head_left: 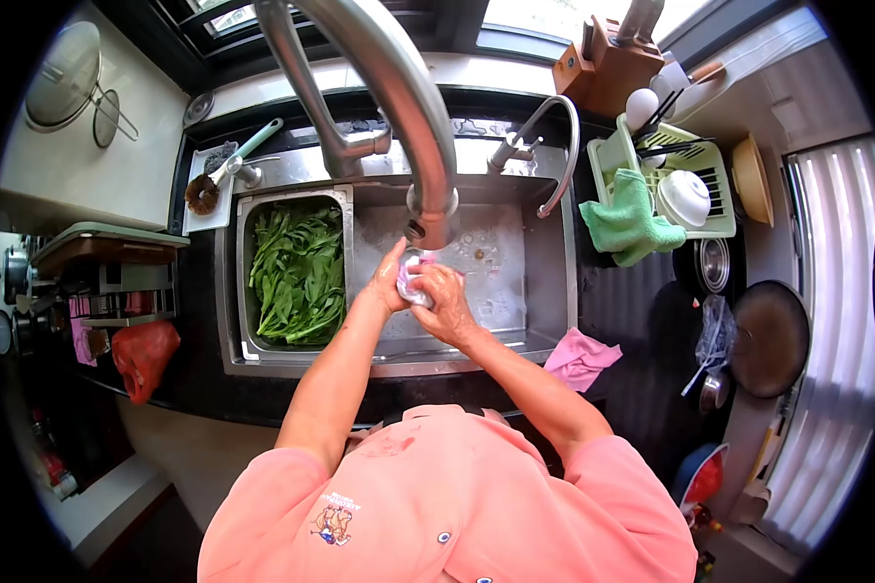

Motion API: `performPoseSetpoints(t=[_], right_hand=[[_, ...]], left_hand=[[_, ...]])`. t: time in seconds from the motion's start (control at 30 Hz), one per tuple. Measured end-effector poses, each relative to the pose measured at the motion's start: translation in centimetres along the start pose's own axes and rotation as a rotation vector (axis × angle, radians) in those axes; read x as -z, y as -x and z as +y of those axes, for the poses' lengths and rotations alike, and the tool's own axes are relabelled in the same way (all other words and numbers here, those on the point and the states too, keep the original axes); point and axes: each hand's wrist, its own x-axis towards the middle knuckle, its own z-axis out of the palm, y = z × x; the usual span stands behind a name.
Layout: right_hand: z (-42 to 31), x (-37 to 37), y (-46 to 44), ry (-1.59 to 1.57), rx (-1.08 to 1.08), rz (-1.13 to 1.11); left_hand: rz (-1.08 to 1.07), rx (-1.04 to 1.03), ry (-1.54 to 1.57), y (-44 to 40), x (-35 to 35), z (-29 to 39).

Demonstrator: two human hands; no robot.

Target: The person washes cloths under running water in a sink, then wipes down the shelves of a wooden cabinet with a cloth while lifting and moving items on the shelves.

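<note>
Head view: gripping a small white-and-pink item (pixel 405 284) between the fingers of left hand (pixel 389 276) and right hand (pixel 444 298), under the faucet (pixel 436 199), over the sink (pixel 501 296). Seemingly mid-handling, not yet set down; hard to tell what remains.

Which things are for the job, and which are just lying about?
Probably the job:
- crumpled pink-and-white thing in both hands
- curved silver metal tap
- rectangular steel sink

Lying about:
- leafy greens
- fuzzy green cloth
- pink cloth
- brown wooden knife block
</note>
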Motion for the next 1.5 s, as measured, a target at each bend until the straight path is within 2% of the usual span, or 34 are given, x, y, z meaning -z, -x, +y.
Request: performPoseSetpoints(t=[0.13, 0.17, 0.2, 0.23, 0.3, 0.33, 0.37, 0.43, 0.47, 0.57, 0.6, 0.7, 0.73, 0.83, 0.87, 0.97, 1.0, 1.07, 1.23, 1.27, 1.33, 1.43, 1.5], right_hand=[[-2.4, 1.6, 0.2, 0.278, -0.015, 0.091], [-0.9, 0.4, 0.6, 0.227, -0.066, 0.096], [1.2, -1.2, 0.9, 0.174, -0.116, 0.100], [2.4, -2.3, 0.7, 0.118, -0.165, 0.105], [4.5, -3.4, -1.9, 0.018, -0.556, -0.048], [6.8, -4.2, -3.2, -0.086, -0.727, -0.134], [7.8, -4.7, -3.7, -0.193, -0.898, -0.218], [8.3, -5.2, -3.3, -0.056, -0.916, -0.038], [8.4, -5.2, -3.4, 0.017, -0.916, 0.047], [7.5, -4.1, -3.4, -0.520, -1.057, -0.174], [8.2, -5.7, -2.5, -0.544, -1.095, -0.029], [8.3, -4.0, -2.3, -0.194, -0.756, -0.165], [6.2, -3.1, -2.4, -0.217, -0.667, -0.189], [4.2, -1.5, -1.3, -0.202, -0.201, -0.342], [3.7, -0.8, -1.3, -0.212, -0.092, -0.406], [0.2, 1.9, -1.6, 0.123, 0.134, -0.171], [1.3, 1.2, -1.0, 0.151, 0.118, -0.213], [4.1, -0.9, -0.5, 0.098, 0.059, -0.151], [9.2, -7.3, -0.6, -0.010, -0.457, -0.124], [11.4, -9.0, -0.3, -0.090, -0.469, -0.066], [12.7, -10.4, -0.6, -0.381, -0.815, 0.055], [13.2, -10.3, -0.5, -0.186, -0.962, 0.014], [12.1, -10.0, 0.2, -0.137, -0.844, 0.047]], left_hand=[[-0.099, 0.132, -0.030, -1.8, -0.1, -0.3], [-0.140, 0.161, -0.043, -3.0, 1.0, -0.3], [-0.086, 0.087, -0.113, -4.5, 2.9, -0.7], [0.055, 0.039, -0.041, -4.0, 2.0, -1.2], [0.340, -0.064, 0.100, -2.8, -1.1, -2.5], [0.401, -0.208, 0.000, -4.0, 0.0, -3.1], [0.518, -0.266, -0.137, -3.9, -0.2, -3.4], [0.738, -0.383, -0.410, -3.7, -0.5, -3.5], [0.837, -0.363, -0.389, -4.1, 0.5, -3.0], [0.734, -0.496, -0.464, -3.9, 3.2, -2.5], [0.635, -0.530, -0.477, -4.2, 3.9, -2.9], [0.322, -0.138, -0.307, -1.2, 2.6, -0.8], [0.298, -0.095, -0.221, 0.2, -0.3, -0.8], [0.160, -0.041, -0.064, -1.8, 3.8, -1.0], [0.237, 0.016, -0.070, -0.6, -0.1, -1.0], [0.102, 0.164, -0.182, -0.4, 1.5, 0.4], [0.091, 0.145, -0.169, -1.1, 1.7, 0.0], [0.153, 0.056, -0.173, -2.7, 1.8, -0.9], [0.479, -0.216, -0.416, -4.3, 1.4, -3.0], [0.516, -0.261, -0.473, -4.1, 1.6, -3.2], [0.632, -0.412, -0.570, -4.7, 2.9, -4.4], [0.737, -0.542, -0.708, -7.8, 8.3, -4.5], [0.711, -0.518, -0.639, -7.5, 8.8, -4.1]])
